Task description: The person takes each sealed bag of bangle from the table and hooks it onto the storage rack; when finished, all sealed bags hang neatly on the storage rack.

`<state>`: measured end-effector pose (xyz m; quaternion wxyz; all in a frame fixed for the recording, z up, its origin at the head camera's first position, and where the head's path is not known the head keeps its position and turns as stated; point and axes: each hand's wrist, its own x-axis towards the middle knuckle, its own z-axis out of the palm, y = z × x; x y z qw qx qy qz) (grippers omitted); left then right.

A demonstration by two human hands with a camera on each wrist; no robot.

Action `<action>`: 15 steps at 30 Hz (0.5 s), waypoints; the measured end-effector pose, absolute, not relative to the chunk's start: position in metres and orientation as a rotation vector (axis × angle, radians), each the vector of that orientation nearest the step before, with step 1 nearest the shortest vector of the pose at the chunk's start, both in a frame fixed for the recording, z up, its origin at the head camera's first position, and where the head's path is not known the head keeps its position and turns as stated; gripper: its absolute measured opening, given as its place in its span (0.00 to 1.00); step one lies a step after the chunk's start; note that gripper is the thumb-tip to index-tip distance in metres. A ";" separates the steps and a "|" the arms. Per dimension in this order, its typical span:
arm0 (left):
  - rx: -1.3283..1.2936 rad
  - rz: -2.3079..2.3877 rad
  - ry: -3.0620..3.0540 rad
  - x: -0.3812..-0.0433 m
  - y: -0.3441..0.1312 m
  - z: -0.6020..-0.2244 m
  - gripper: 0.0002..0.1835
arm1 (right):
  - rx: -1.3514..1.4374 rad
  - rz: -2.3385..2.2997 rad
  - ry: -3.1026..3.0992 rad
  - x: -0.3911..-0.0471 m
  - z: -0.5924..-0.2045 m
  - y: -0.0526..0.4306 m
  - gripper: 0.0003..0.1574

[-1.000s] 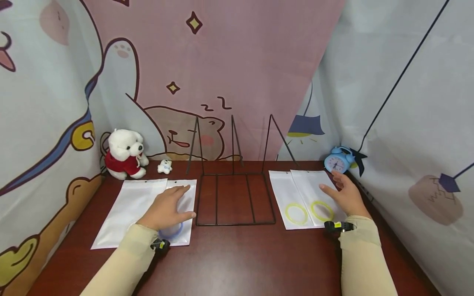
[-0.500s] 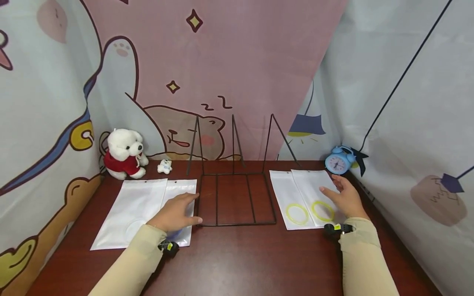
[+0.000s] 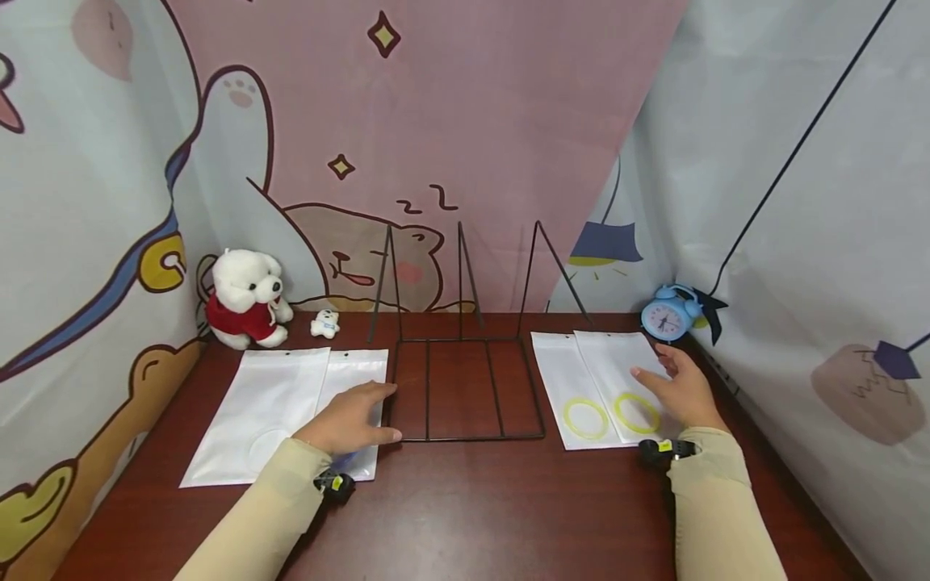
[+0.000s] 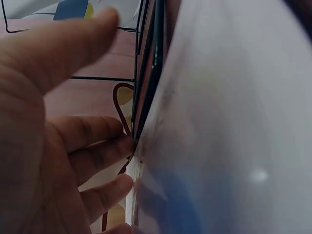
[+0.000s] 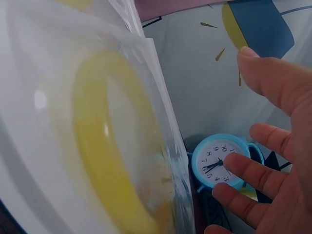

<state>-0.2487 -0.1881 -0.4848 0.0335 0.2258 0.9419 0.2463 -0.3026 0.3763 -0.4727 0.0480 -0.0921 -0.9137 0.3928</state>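
My left hand (image 3: 349, 420) hovers with spread, straight fingers over a white plastic bag (image 3: 356, 367), its fingertips near the left edge of a black wire rack (image 3: 468, 439). A blue patch (image 4: 180, 200) shows on that bag in the left wrist view, mostly hidden by the hand in the head view. Left of it, overlapping, lies another white bag (image 3: 272, 387) with a pale ring. At the right, two white bags (image 3: 559, 363) overlap, each with a yellow ring (image 3: 566, 415). My right hand (image 3: 683, 391), fingers loosely bent and holding nothing, is over the outer bag's right edge.
A blue alarm clock (image 3: 666, 319) stands beyond my right hand. At the back left sit a white plush dog (image 3: 247, 294) in red and a tiny white toy (image 3: 325, 323). Printed curtains (image 3: 465, 121) enclose the dark red table (image 3: 465, 516); the rack's uprights rise at the back.
My left hand has moved right and slightly towards me, away from the bag's middle to the rack's left edge, uncovering the pale ring. The right hand has hardly moved.
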 end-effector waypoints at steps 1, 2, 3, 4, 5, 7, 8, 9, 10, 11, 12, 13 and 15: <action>0.689 0.758 2.893 -0.249 -0.187 -0.485 0.46 | -0.283 1.193 -2.792 -0.303 -0.472 0.377 0.60; 0.683 0.753 2.891 -0.249 -0.187 -0.485 0.46 | -0.287 1.188 -2.797 -0.303 -0.472 0.378 0.60; 0.674 0.746 2.889 -0.250 -0.187 -0.485 0.46 | -0.293 1.185 -2.802 -0.304 -0.472 0.379 0.61; 0.666 0.739 2.888 -0.250 -0.186 -0.485 0.46 | -0.296 1.180 -2.809 -0.304 -0.472 0.380 0.61; 0.659 0.732 2.885 -0.250 -0.186 -0.486 0.46 | -0.302 1.177 -2.816 -0.304 -0.472 0.381 0.62; 0.645 0.720 2.876 -0.251 -0.186 -0.487 0.46 | -0.309 1.165 -2.827 -0.304 -0.473 0.383 0.63; 0.640 0.714 2.874 -0.252 -0.186 -0.487 0.46 | -0.321 1.167 -2.833 -0.304 -0.473 0.384 0.64; 0.634 0.709 2.870 -0.252 -0.185 -0.487 0.46 | -0.329 1.168 -2.839 -0.304 -0.474 0.385 0.64; 0.630 0.699 2.869 -0.251 -0.185 -0.487 0.46 | -0.337 1.169 -2.844 -0.303 -0.475 0.386 0.65; 0.624 0.692 2.867 -0.251 -0.185 -0.487 0.45 | -0.344 1.166 -2.849 -0.303 -0.476 0.387 0.65; 0.618 0.682 2.867 -0.251 -0.184 -0.487 0.45 | -0.348 1.163 -2.850 -0.303 -0.477 0.387 0.65; 0.613 0.674 2.869 -0.250 -0.184 -0.486 0.45 | -0.353 1.164 -2.853 -0.303 -0.478 0.388 0.65; 0.607 0.655 2.876 -0.249 -0.184 -0.485 0.44 | -0.358 1.165 -2.854 -0.304 -0.480 0.388 0.64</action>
